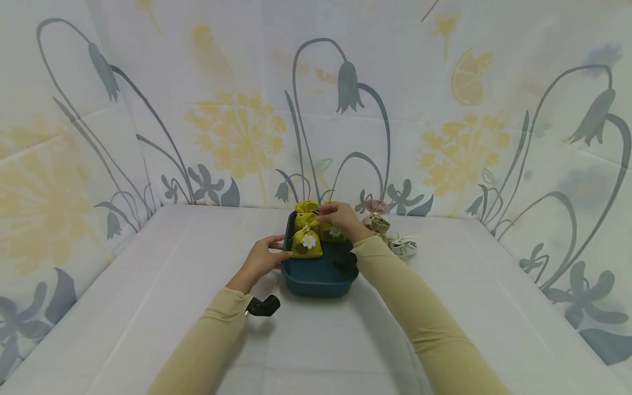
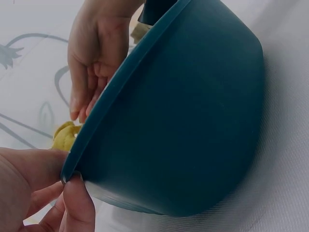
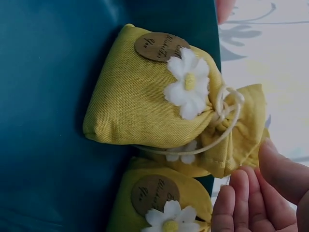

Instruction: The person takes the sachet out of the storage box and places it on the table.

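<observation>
A teal plastic basin (image 1: 318, 288) stands on the white-covered table with yellow drawstring bags in it. My left hand (image 1: 264, 255) pinches the basin's left rim, thumb on top and fingers underneath. The front yellow bag (image 3: 140, 108) stands upright, bearing a white cloth flower, a round brown tag and a cream cord. Behind it is another yellow bag (image 1: 306, 207), and a third yellow bag (image 1: 326, 235) sits at the right. My right hand (image 1: 343, 218) hovers at the bags' tops over the basin's far end. Its fingers are loosely bent, tips right beside the yellow cloth (image 3: 246, 108).
Right of the basin, partly behind my right arm, lie a pink bag (image 1: 377, 206), a tan bag (image 1: 377, 224) and a pale grey-green bag (image 1: 404, 247). A black wrist camera (image 1: 264, 305) juts from my left wrist. A flower-printed curtain (image 1: 316, 137) closes off the back.
</observation>
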A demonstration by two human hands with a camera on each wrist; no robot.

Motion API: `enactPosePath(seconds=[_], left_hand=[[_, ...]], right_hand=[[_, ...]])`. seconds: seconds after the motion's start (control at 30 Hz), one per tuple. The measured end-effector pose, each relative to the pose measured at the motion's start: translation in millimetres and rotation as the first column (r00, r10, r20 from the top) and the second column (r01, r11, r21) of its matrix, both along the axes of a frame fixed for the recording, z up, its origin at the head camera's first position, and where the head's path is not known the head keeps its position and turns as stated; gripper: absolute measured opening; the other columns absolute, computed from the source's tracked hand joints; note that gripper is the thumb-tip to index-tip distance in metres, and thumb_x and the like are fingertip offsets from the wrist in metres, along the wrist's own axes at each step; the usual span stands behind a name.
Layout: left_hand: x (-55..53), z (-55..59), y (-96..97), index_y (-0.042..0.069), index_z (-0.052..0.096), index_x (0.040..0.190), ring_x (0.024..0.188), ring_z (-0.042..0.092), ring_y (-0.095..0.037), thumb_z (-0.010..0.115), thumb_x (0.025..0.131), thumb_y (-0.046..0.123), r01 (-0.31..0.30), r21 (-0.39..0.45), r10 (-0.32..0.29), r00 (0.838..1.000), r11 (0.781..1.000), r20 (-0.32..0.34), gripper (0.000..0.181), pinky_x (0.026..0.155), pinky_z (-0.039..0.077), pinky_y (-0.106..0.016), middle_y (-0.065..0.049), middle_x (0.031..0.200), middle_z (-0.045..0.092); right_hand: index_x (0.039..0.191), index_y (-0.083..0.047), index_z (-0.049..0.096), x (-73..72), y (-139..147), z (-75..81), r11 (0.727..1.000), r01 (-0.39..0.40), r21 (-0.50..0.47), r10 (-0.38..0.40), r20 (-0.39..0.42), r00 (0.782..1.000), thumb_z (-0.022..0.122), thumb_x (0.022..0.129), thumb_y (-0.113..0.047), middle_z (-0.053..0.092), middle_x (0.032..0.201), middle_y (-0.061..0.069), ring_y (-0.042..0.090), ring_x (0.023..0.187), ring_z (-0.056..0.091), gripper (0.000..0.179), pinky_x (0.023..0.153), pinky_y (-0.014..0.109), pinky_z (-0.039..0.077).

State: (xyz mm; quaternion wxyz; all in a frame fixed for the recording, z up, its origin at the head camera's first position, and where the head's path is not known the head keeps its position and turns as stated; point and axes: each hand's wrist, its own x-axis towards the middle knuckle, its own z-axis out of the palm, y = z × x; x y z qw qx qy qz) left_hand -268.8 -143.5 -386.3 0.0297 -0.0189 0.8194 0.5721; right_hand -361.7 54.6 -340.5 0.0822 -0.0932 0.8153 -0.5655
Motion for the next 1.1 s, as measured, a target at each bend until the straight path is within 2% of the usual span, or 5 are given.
enactPosePath(seconds=[0.27,0.53,0.77,0.9,1.1], left_hand=[[-1.2,-0.1,-1.0,0.006,0.046,0.137,0.082,0.065,-0.025,0.068,0.085,0.011,0.010,-0.003,-0.010,1.000,1.000,-0.005,0.056,0.067,0.055,-0.031,-0.021,0.122,0.051],[0.0,0.3,-2.6,0.006,0.045,0.138,0.083,0.065,-0.024,0.068,0.086,0.012,0.013,-0.003,-0.013,1.000,1.000,0.004,0.057,0.068,0.055,-0.032,-0.021,0.123,0.051],[0.7,1.6,-3.8,0.007,0.046,0.137,0.081,0.065,-0.022,0.068,0.085,0.012,0.001,-0.003,-0.001,1.000,1.000,0.005,0.057,0.067,0.055,-0.031,-0.020,0.121,0.052],[1.1,1.3,-3.8,0.007,0.046,0.137,0.081,0.065,-0.023,0.068,0.085,0.011,0.006,-0.003,-0.006,1.000,1.000,-0.004,0.056,0.067,0.055,-0.030,-0.021,0.121,0.052],[0.1,0.2,-0.4,0.008,0.047,0.137,0.082,0.065,-0.023,0.069,0.085,0.012,0.008,-0.013,-0.008,1.000,1.000,0.001,0.057,0.067,0.055,-0.030,-0.020,0.121,0.053]], right_hand=[[0.121,-0.002,0.061,-4.0,-5,-4.5,0.996,0.010,0.094,-0.012,0.019,1.000,0.068,0.085,-0.008,0.056,0.122,0.015,0.031,0.115,0.049,0.037,0.099,0.043,0.038],[0.117,0.000,0.064,0.9,-6,-3.3,0.991,-0.085,0.103,0.080,0.047,0.996,0.070,0.084,-0.009,0.056,0.124,0.014,0.029,0.111,0.052,0.035,0.095,0.041,0.042],[0.104,0.006,0.068,10.0,-6,5.5,0.987,-0.135,0.092,0.127,0.080,0.989,0.068,0.084,-0.004,0.063,0.099,0.013,0.023,0.085,0.056,0.022,0.090,0.048,0.044],[0.102,0.004,0.069,15.1,-5,5.9,0.983,-0.130,0.128,0.124,0.055,0.991,0.067,0.085,-0.005,0.063,0.095,0.009,0.019,0.081,0.055,0.019,0.089,0.047,0.045],[0.106,0.001,0.069,22.8,3,4.2,0.980,-0.101,0.171,0.102,0.005,0.995,0.067,0.086,-0.009,0.063,0.103,0.011,0.022,0.089,0.057,0.022,0.090,0.045,0.045]])
